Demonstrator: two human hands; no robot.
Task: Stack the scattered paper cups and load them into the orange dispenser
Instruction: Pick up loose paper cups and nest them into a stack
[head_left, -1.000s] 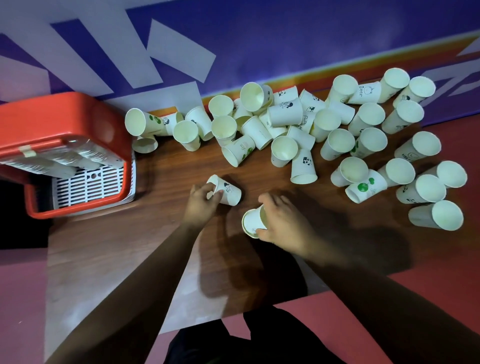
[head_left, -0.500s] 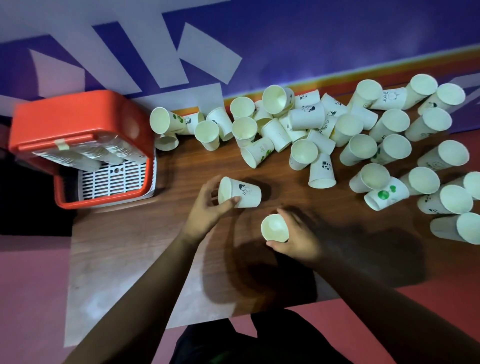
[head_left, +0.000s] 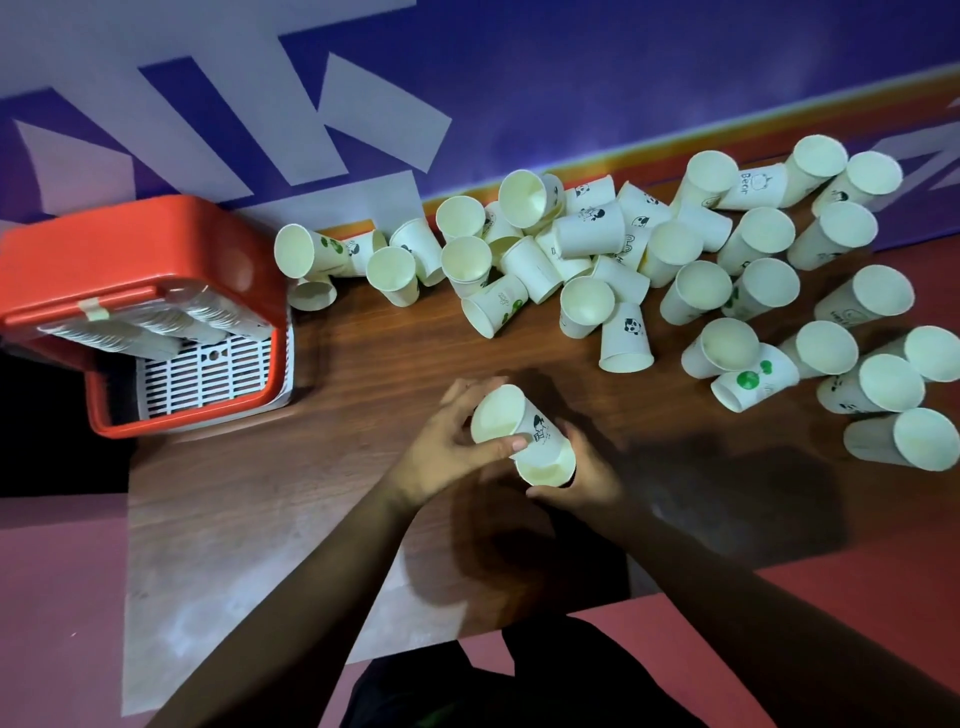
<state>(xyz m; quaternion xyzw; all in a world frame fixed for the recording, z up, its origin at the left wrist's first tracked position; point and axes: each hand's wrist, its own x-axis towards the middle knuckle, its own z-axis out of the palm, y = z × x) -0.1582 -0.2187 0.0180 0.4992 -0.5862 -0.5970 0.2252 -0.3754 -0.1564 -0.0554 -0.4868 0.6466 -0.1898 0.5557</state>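
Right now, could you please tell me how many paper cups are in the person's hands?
2. One printed cup sits tilted in the left hand, its base meeting a second cup in the right hand. I see no others hidden behind the hands.

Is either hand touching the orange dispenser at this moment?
No: the left hand and right hand both hold paper cups over the table, apart from the orange dispenser.

Both forearms are bare and sleeveless in view, with dark clothing below
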